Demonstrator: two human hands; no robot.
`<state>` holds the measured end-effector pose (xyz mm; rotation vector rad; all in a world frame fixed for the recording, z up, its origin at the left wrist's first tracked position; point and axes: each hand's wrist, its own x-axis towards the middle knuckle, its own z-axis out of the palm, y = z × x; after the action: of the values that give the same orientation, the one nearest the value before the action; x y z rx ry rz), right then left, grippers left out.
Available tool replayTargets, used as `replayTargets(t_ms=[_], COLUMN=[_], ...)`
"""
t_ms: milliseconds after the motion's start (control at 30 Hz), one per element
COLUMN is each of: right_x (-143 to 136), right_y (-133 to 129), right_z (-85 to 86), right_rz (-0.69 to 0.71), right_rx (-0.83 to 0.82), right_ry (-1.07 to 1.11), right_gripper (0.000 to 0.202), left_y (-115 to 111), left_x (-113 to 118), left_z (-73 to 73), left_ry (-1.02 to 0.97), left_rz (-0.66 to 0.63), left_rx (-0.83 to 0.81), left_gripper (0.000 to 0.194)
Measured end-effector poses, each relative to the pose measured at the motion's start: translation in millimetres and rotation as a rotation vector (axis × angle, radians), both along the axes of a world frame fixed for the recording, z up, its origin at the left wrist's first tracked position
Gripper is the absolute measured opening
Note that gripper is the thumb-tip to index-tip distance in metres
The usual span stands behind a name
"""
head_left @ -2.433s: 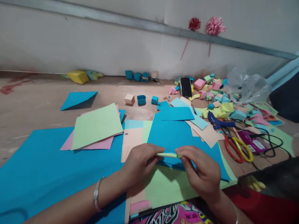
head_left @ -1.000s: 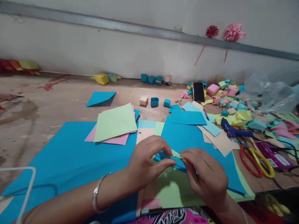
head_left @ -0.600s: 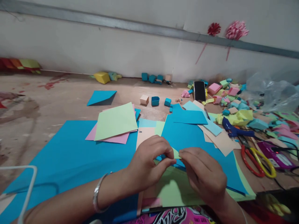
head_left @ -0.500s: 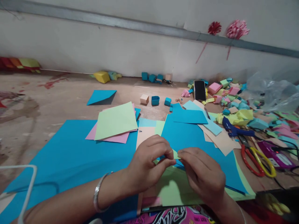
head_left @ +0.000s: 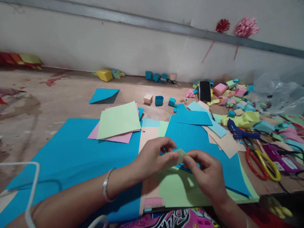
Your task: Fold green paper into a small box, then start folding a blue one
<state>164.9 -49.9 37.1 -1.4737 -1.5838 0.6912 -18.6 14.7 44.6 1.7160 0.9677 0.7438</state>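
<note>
A small piece of light green paper (head_left: pixel 180 155) is pinched between both hands, one corner pointing up. My left hand (head_left: pixel 158 155), with a silver bangle on its wrist, grips the paper's left side. At its right edge, the thumb and fingertips of my right hand (head_left: pixel 206 171) are closed on the same piece. Below the hands lie a light green sheet (head_left: pixel 180 193) and a blue sheet (head_left: pixel 190 136). To the left, a stack of light green (head_left: pixel 118 120) and pink squares rests on a larger blue sheet (head_left: pixel 83 152).
Right of the hands lie scissors (head_left: pixel 262 164), a blue glue gun (head_left: pixel 242 131) and a purple device (head_left: pixel 281 158) with cords. Behind them are a phone (head_left: pixel 205 91), many folded paper pieces and a plastic bag (head_left: pixel 275 95). Small paper boxes (head_left: pixel 159 100) stand near the wall.
The green paper has turned so more of its face and a corner show. My left fingers have lifted and opened somewhat, and my right hand has rotated with its thumb on the paper.
</note>
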Motion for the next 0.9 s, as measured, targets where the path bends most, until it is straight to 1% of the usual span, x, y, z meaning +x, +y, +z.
replayTargets(t_ms=[33, 67, 100, 133, 200, 333, 400, 467, 500, 533, 600, 667, 733, 800, 900], right_x=[3, 6, 10, 15, 24, 37, 39, 40, 40, 40, 41, 41, 42, 42, 43], right_y=[1, 1, 2, 2, 3, 3, 4, 6, 7, 8, 10, 12, 12, 12, 11], right_z=[-2.5, -5.2, -7.9, -10.7, -15.5, -20.3, -20.5, -20.6, -21.2, -22.2, -26.2, -32.3, -38.8, -43.0, -42.0], right_rz=[-0.044, -0.095, -0.146, -0.19, -0.232, -0.193, -0.193, -0.207, -0.212, -0.212, -0.188, -0.123, -0.062, -0.033, -0.038], right_rx=[-0.051, -0.09, -0.116, -0.134, -0.169, -0.246, -0.229, -0.17, -0.132, -0.088, 0.0, 0.057, 0.08, 0.086, 0.099], right_ry=[0.063, 0.129, 0.192, 0.243, 0.296, 0.272, 0.25, 0.174, 0.094, -0.014, -0.275, -0.538, -0.754, -0.91, -1.04], right_gripper=[0.018, 0.018, 0.019, 0.02, 0.022, 0.024, 0.026, 0.025, 0.022, 0.017, 0.012, 0.014, 0.018, 0.022, 0.022], left_y=[2, 4, 6, 8, 11, 13, 12, 10, 10, 9, 10, 12, 14, 14, 8], left_x=[0, 0, 0, 0, 1, 4, 7, 9, 10, 11, 12, 12, 11, 10, 11], left_z=[-2.7, -5.4, -7.9, -10.3, -14.1, -20.0, -23.4, -27.5, -29.9, -32.8, -39.6, -47.1, -53.4, -56.4, -54.9], left_ry=[0.004, 0.004, 0.0, -0.005, -0.01, -0.018, -0.029, -0.008, 0.027, 0.072, 0.162, 0.241, 0.341, 0.462, 0.609], left_rz=[-0.015, -0.027, -0.035, -0.032, 0.002, 0.076, 0.081, 0.076, 0.077, 0.073, 0.033, -0.052, -0.137, -0.181, -0.257], left_rx=[-0.074, -0.148, -0.218, -0.279, -0.354, -0.346, -0.332, -0.297, -0.242, -0.15, 0.118, 0.384, 0.576, 0.722, 0.923], left_gripper=[0.022, 0.026, 0.025, 0.019, 0.01, 0.012, 0.015, 0.017, 0.016, 0.013, 0.006, 0.016, 0.022, 0.02, 0.02])
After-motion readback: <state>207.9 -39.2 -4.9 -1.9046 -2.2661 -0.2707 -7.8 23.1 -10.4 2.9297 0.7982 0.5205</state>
